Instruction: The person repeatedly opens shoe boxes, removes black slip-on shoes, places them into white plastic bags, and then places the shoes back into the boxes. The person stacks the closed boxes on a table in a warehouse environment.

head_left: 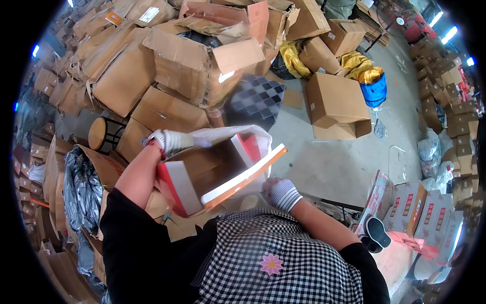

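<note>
An open red and white cardboard box point(218, 163) is tilted in front of me, with an orange edge along its near flap. Its brown inside shows no contents. A white translucent plastic bag point(265, 138) surrounds its far and right sides. My left hand point(178, 141), in a striped knit glove, lies along the box's far left rim against the bag; its fingers are blurred. My right hand point(279, 192), in a matching glove with bare fingertips, pinches the bag near the box's lower right side.
Open cartons point(182, 68) crowd the far left, near a round stool point(97, 133). An upturned carton point(338, 100) stands on the grey floor. To my right, shoe boxes point(404, 207) and a dark shoe point(377, 232) rest on a table. Grey plastic point(85, 190) fills a carton at left.
</note>
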The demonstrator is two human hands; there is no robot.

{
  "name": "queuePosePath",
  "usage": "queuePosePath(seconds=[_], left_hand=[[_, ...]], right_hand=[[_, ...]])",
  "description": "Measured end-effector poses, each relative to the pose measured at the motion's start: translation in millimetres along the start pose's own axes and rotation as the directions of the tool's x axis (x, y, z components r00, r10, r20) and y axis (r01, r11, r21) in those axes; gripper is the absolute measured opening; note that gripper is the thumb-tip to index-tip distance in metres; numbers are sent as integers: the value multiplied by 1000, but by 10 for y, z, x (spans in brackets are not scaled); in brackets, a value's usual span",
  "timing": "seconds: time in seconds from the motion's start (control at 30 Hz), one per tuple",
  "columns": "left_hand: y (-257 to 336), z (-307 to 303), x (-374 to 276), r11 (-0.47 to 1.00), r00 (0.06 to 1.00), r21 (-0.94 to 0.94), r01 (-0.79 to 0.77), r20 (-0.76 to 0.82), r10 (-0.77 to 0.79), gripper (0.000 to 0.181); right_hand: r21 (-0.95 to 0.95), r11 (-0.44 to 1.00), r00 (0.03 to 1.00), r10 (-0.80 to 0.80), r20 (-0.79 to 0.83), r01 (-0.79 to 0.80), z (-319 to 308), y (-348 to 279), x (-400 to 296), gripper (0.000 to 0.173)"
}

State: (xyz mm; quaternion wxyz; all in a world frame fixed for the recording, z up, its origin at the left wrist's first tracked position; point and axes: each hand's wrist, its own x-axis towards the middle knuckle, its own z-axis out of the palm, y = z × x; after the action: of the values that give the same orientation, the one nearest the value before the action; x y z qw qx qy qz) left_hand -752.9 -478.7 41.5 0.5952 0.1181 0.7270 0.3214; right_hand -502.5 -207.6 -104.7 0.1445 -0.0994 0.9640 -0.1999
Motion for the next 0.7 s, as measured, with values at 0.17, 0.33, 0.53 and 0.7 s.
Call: queuePosePath(seconds=[0.17,0.33,0.53,0.7], left_hand=[[530,130,696,763,947,579,-287,293,133,83],[209,1177,1350,574,949,756,-315,242,201,60],[-775,1666,2268,494,993,866,-73,19,112,60],[-731,1994,2772,445,981,893,-72,-17,193,62]], right_hand=[[104,986,990,-129,-55,134,67,54,-56,17],[20,1000,985,9,171,-13,258,4,-289,25],[-58,993,994,-106,-27,105,333,79,-501,18],[115,985,990,-119,-82,128,684,154,-537,20]])
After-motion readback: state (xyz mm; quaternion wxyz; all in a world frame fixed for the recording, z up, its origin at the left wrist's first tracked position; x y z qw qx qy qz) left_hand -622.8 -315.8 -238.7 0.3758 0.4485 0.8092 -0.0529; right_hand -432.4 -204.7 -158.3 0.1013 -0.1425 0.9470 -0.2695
